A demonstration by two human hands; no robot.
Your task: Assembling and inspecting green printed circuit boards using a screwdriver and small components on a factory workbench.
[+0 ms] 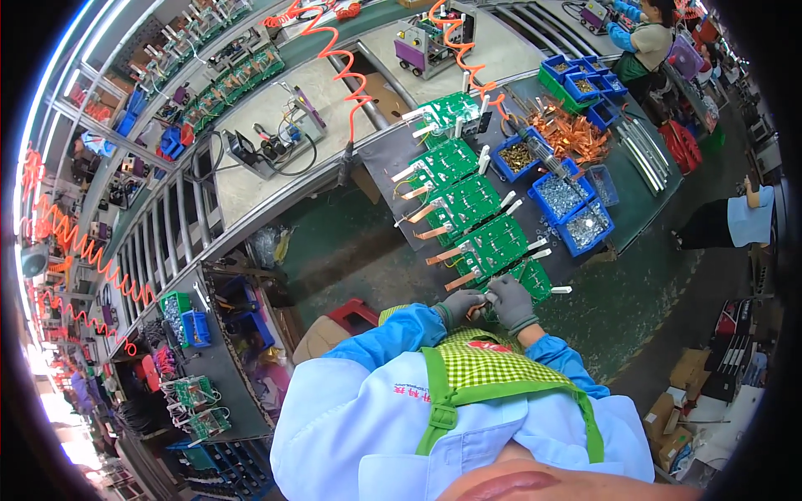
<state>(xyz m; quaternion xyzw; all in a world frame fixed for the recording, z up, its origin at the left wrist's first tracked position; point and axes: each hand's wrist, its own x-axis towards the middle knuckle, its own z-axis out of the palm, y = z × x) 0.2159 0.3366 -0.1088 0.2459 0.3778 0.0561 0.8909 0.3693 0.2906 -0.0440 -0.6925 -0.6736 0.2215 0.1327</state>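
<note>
Both of my hands wear grey gloves and meet at the near edge of the bench, by the closest green circuit board (531, 279). My left hand (459, 307) is closed, its fingertips at a small copper strip (476, 313) that shows between the hands. My right hand (510, 302) has its fingers bent together beside it, over the board's near corner; what they pinch is hidden. Beyond lies a row of similar boards, among them a green circuit board (494, 245), with copper strips (444, 256) on the left and white-tipped leads (539, 244) on the right.
Blue bins of screws (560, 196), a pile of copper pieces (568, 134) and metal bars (643, 154) lie to the right. A coiled orange hose with a driver (346, 163) hangs left of the boards. A roller conveyor (188, 209) runs along the left; a co-worker (652, 46) stands far right.
</note>
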